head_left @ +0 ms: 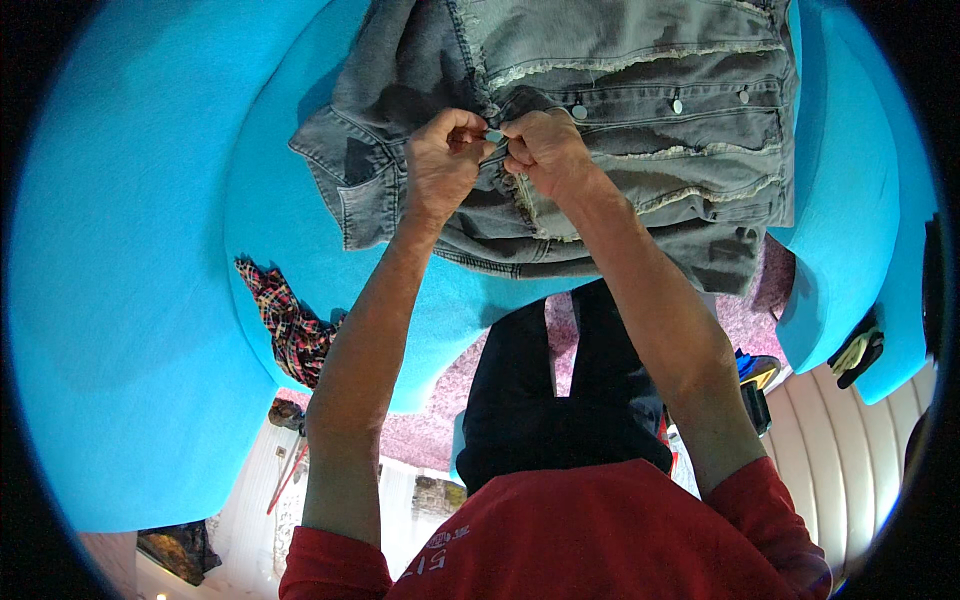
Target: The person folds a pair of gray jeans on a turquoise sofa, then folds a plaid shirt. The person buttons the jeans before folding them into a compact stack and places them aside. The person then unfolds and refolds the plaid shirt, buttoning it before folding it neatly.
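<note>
A grey denim jacket (640, 90) with frayed pale seams lies spread on a blue fabric surface (280, 190), its collar toward the left. My left hand (446, 165) is closed in a pinch on the jacket's front edge, close to the collar. Facing it, my right hand (548, 150) also pinches the front edge. A round metal button (493, 136) shows between the fingertips of both hands; the cloth right under them is partly hidden. Further right along the front strip sit three more buttons, the nearest one (580, 112) just past my right hand.
Left of my left forearm lies a crumpled multicoloured patterned cloth (290, 325). Blue padded pieces (840, 150) stand at the right, with dark and pale gloves (858, 350) beside them. Pink carpet (425, 435) shows below, and a dark bag (180, 550) at lower left.
</note>
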`<state>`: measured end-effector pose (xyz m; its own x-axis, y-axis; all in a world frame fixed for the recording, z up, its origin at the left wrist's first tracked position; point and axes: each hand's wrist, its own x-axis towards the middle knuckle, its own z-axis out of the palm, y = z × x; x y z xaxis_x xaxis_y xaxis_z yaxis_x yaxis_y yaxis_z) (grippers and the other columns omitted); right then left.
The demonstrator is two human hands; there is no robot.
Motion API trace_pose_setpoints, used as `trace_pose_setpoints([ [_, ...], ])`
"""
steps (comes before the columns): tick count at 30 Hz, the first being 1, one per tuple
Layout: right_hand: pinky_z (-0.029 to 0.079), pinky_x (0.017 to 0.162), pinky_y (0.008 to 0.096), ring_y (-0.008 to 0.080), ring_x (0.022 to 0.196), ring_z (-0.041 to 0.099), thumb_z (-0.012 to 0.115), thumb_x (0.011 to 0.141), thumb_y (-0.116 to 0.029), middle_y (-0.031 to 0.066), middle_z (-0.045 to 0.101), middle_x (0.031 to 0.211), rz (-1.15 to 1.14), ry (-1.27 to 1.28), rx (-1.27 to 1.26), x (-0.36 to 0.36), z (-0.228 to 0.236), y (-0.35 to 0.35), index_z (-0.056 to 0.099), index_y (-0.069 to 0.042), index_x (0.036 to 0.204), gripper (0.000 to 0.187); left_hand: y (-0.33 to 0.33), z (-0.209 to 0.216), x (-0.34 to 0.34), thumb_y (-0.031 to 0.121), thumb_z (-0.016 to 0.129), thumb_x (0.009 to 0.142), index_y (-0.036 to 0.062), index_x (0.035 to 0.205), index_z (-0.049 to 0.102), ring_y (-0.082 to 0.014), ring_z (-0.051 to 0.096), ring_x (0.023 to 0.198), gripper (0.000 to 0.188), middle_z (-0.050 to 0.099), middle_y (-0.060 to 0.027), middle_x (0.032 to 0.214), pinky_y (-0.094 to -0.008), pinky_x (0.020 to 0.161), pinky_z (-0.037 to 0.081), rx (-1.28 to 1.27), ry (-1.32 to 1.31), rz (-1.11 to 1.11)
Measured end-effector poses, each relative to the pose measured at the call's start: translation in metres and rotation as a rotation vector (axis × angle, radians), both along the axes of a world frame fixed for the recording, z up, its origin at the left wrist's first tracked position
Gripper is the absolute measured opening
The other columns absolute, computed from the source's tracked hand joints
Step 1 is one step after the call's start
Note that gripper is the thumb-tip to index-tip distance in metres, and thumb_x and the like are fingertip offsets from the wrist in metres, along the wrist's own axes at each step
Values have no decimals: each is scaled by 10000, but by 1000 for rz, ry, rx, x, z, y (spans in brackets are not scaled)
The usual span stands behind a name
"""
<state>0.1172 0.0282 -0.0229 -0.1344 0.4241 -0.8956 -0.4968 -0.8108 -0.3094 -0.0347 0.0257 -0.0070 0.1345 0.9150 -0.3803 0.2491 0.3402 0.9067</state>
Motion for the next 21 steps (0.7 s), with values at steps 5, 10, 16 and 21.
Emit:
trace_pose_setpoints([
  [5, 405, 434, 345, 173, 425, 493, 621, 835, -57, 94, 554, 548, 58, -212, 95, -10, 10, -14, 551, 9, 629, 227, -10, 4, 2, 6, 754, 702, -4, 857, 633, -115, 635, 690, 197, 660, -66, 757, -264, 623, 513, -66, 72, 92],
  [10, 427, 417, 290, 142, 438, 547, 649, 816, -61, 110, 604, 565, 182, -372, 271, -8, 3, -22, 616, 52, 638, 214, -18, -5, 11, 16, 758, 692, -12, 843, 636, -130, 641, 675, 196, 661, -73, 731, -270, 615, 515, -20, 144, 167],
  [16, 434, 458, 399, 213, 474, 579, 673, 797, -135, 158, 564, 535, 607, -851, 605, -1, -4, -24, 546, 71, 616, 303, -19, 0, 12, 23, 760, 694, -16, 830, 639, -152, 643, 660, 186, 665, -88, 732, -291, 587, 500, -47, 202, 103],
  [21, 480, 597, 478, 427, 676, 622, 652, 721, -90, 257, 574, 681, 664, -893, 538, -8, 8, -17, 530, 53, 701, 189, -21, 4, 18, 27, 738, 711, -10, 843, 643, -153, 632, 694, 167, 673, -89, 777, -290, 642, 499, -54, 316, 88],
])
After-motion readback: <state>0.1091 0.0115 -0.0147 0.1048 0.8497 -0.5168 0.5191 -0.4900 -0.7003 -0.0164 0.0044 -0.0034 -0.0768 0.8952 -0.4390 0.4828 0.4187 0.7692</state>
